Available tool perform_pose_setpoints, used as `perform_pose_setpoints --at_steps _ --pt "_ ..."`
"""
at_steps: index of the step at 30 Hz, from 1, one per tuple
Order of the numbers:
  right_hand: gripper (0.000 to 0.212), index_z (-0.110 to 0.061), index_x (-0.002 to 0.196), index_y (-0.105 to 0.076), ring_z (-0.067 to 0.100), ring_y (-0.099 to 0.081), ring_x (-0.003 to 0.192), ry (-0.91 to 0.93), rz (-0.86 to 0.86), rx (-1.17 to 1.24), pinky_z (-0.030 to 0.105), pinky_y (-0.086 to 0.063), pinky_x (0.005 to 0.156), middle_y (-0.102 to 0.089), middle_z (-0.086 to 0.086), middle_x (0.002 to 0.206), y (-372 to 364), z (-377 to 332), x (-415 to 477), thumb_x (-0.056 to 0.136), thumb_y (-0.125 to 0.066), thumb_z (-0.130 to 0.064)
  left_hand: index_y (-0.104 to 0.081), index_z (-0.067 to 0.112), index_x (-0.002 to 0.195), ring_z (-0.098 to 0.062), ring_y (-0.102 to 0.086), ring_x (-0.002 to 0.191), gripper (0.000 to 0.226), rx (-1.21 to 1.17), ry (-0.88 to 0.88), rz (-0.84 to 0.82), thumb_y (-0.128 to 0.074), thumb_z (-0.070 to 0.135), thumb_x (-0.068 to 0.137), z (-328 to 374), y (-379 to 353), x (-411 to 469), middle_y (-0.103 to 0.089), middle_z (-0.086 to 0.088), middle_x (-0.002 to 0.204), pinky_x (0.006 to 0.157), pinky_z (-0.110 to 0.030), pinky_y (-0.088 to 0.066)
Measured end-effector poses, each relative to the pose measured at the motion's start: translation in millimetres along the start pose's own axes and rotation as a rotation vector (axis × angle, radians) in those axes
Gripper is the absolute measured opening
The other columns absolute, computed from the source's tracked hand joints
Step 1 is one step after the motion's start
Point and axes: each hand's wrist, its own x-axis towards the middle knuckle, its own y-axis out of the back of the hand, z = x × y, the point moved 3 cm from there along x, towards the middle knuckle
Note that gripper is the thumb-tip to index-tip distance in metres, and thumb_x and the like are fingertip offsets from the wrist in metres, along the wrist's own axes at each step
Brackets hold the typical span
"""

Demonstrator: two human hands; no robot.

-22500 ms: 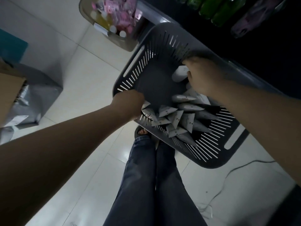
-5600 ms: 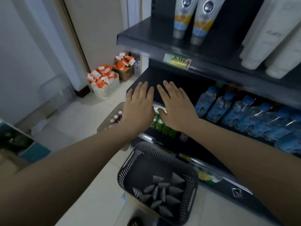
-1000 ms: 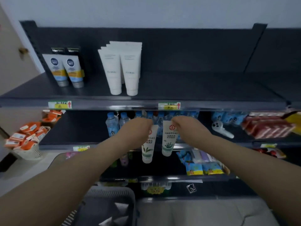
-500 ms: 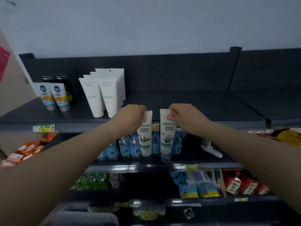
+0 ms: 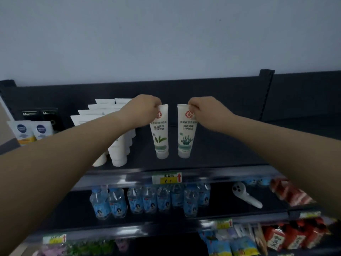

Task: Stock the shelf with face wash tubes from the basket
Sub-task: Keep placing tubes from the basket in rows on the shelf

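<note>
The left hand (image 5: 142, 109) pinches the crimped top of a white face wash tube with a green leaf print (image 5: 160, 133), fingers curled tight on its upper corner. The right hand (image 5: 204, 111) grips a matching white face wash tube with a teal seaweed print (image 5: 186, 133) the same way. Both tubes hang upright, caps down, side by side with a narrow gap between them, over the dark top shelf board (image 5: 221, 152) – whether the caps touch the board I cannot tell. Just left of them stands a row of plain white tubes (image 5: 118, 150), caps down, and farther left a pair of white-and-blue tubes with orange bands (image 5: 27, 133). A yellow-green price tag with a red arrow (image 5: 167, 178) sits on the shelf edge below the held tubes. The next shelf down holds clear water bottles with blue labels (image 5: 147, 200) and, to the right, a white handheld device (image 5: 246, 196) lying flat
</note>
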Motion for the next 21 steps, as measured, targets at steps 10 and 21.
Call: perform_pose_setpoints --at_steps 10,21 --pt "0.025 -0.010 0.095 -0.058 0.018 -0.054 0.075 -0.024 0.020 -0.024 0.027 -0.042 0.058 -0.060 0.004 0.092 -28.5 6.7 92.0 0.100 -0.036 -0.020 -0.062 0.008 0.099 -0.020 -0.051 0.086 0.022 0.049 -0.013 -0.061 -0.041 0.012 0.097 -53.1 2.8 84.5 -0.056 -0.002 0.091 0.071 -0.031 -0.037" --pt "0.026 -0.009 0.097 -0.059 0.016 -0.055 0.076 -0.023 -0.008 -0.025 0.024 -0.040 0.057 -0.060 0.002 0.094 -65.5 28.5 156.6 0.101 -0.036 -0.021 -0.065 0.009 0.113 -0.022 -0.056 0.102 0.028 0.057 -0.002 -0.116 -0.043 0.013 0.096 -89.8 -18.7 137.5 -0.064 -0.006 0.114 0.080 -0.030 -0.042"
